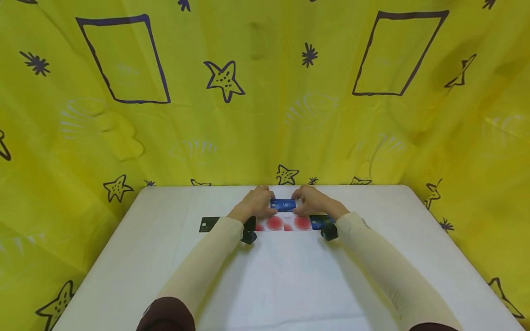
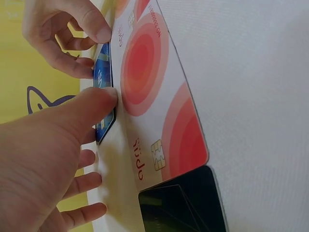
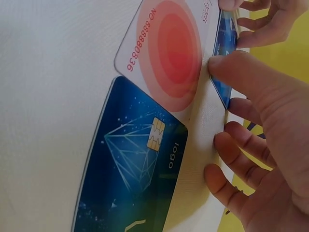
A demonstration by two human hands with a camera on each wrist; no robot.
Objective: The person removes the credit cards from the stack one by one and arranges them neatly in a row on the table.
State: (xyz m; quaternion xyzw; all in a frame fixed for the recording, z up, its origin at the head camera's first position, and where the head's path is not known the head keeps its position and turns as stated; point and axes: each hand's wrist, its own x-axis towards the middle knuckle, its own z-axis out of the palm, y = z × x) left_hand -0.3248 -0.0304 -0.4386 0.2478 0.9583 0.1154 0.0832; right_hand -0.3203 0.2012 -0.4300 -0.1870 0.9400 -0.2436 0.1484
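A blue bank card marked VIP (image 1: 283,205) lies at the far side of the white table, between both hands. My left hand (image 1: 257,202) pinches its left end between thumb and index finger. On the right end, my right hand (image 1: 311,201) does the same, its other fingers spread loosely. Just nearer is a row of cards: two white ones with red circles (image 1: 274,224) side by side in the middle, another blue card (image 3: 130,154) at their right, and black cards (image 1: 208,224) at their left, partly hidden by the left wrist.
The white table (image 1: 285,280) runs back to a yellow curtain (image 1: 261,124) with starfish drawings, which also hangs along both sides. A dark wrist device (image 1: 329,232) hangs under each wrist, close over the card row.
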